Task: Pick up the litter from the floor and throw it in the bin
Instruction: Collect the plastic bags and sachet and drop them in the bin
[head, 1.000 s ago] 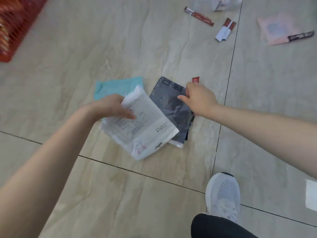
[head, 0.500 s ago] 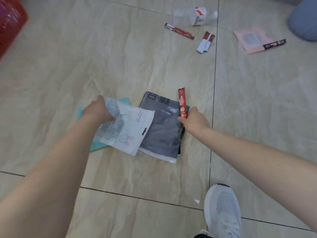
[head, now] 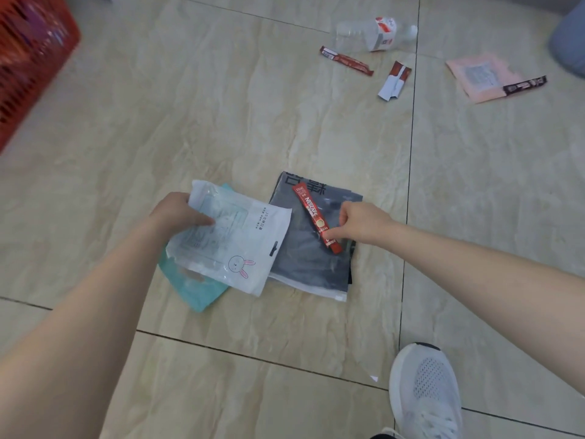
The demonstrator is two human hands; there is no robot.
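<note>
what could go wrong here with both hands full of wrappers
1. The right hand pinches only the lower end of the red coffee stick, which lies on the dark grey bag; lifting might bring up the stick alone or let it slip.
2. The left hand grips the white rabbit bag at one corner, with the teal packet under it; the packet may stay behind.
3. The clear bottle and other sachets lie far off, easy to miss.

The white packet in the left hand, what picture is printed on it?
A small rabbit with pink ears, on the white packet; the head view shows it.
</note>
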